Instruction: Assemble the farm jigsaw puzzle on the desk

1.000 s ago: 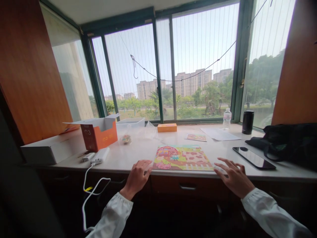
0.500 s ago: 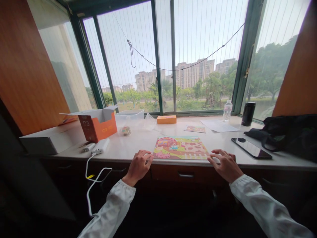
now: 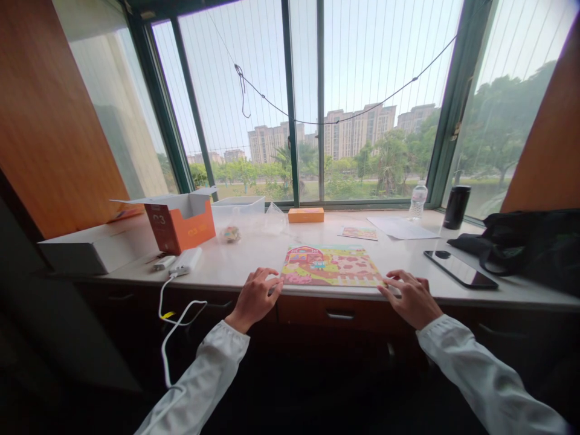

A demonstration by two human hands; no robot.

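A colourful farm picture board (image 3: 333, 266), with a red barn and a white fence, lies flat near the desk's front edge. My left hand (image 3: 256, 297) is at its left edge, fingers loosely bent and thumb apart. At the lower right corner is my right hand (image 3: 410, 296), also with bent, parted fingers. Fingertips of both hands meet or nearly meet the board's edges; I see no firm grip. Behind the board lies a smaller card (image 3: 359, 233) with a similar picture.
To the left stand an open orange box (image 3: 181, 226), a white charger (image 3: 185, 261) with its cable, a clear plastic tub (image 3: 240, 208) and a small bag of pieces (image 3: 230, 234). An orange carton (image 3: 306, 215) is behind. Rightward are paper (image 3: 401, 228), a bottle (image 3: 417, 200), a black tumbler (image 3: 457, 207) and a phone (image 3: 460, 269).
The view has shifted slightly. Both hands keep their places at the board's sides, and the board shows no clear movement on the desk.
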